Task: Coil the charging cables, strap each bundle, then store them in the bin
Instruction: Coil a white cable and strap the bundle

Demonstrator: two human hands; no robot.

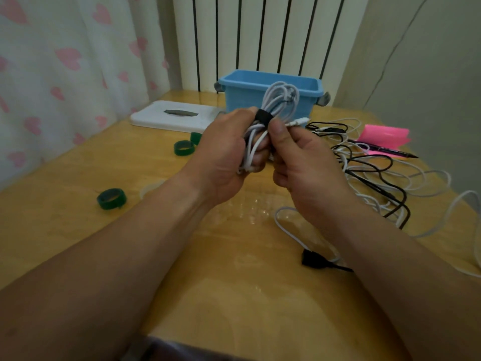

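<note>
Both hands grip one white cable bundle: left hand clutches coils, right hand pinches black strap (wrapped round bundle); blue bin just beyond, loose cables to right hand's right.

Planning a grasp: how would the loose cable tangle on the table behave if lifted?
The loose cable tangle probably flops: it lies in slack loops. Black and white strands cross, so lifting one likely drags others. Thin cords, so likely light.

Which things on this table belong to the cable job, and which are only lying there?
Job: coiled white cable, black strap, blue bin, green strap rolls, loose cables.
Lying about: white lid, pink plastic item, pen.
</note>
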